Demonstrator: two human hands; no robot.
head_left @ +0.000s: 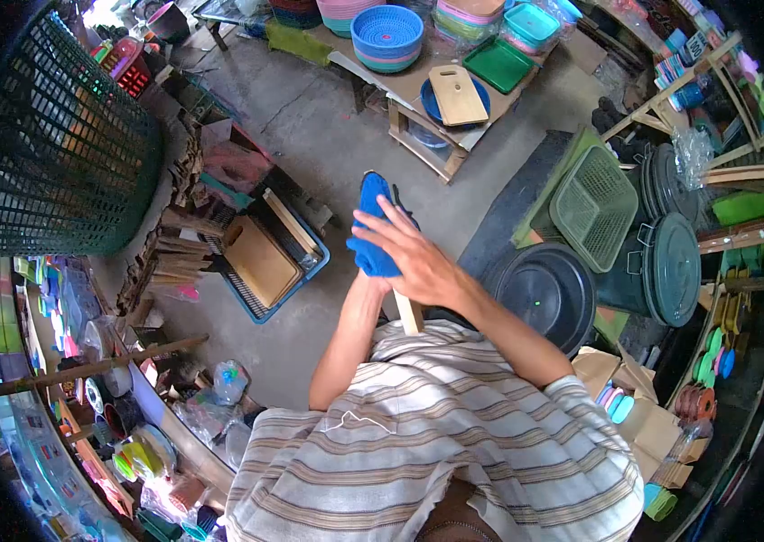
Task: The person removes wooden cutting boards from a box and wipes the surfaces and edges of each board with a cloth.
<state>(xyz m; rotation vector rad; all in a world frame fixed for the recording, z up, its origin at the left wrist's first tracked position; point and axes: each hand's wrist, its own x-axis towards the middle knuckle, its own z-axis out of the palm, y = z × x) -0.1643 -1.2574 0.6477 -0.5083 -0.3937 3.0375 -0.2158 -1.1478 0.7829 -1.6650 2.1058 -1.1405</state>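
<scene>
A blue cloth point(375, 259) is bunched between my two hands, in front of my striped shirt. My left hand point(374, 279) is beneath the cloth, with its fingers mostly covered by it. Over the cloth's right side lies my right hand point(418, 262), its fingers spread and touching the fabric. Below the hands, a light wooden piece point(409, 314) sticks out toward my body. Something dark shows just behind my right fingers, too small to make out.
A blue basket point(260, 316) holding wooden boards stands on the floor at the left. To the right are a black basin point(545, 294) and a green basket point(593, 210). A low table point(382, 86) with plastic baskets and a cutting board point(458, 96) is ahead.
</scene>
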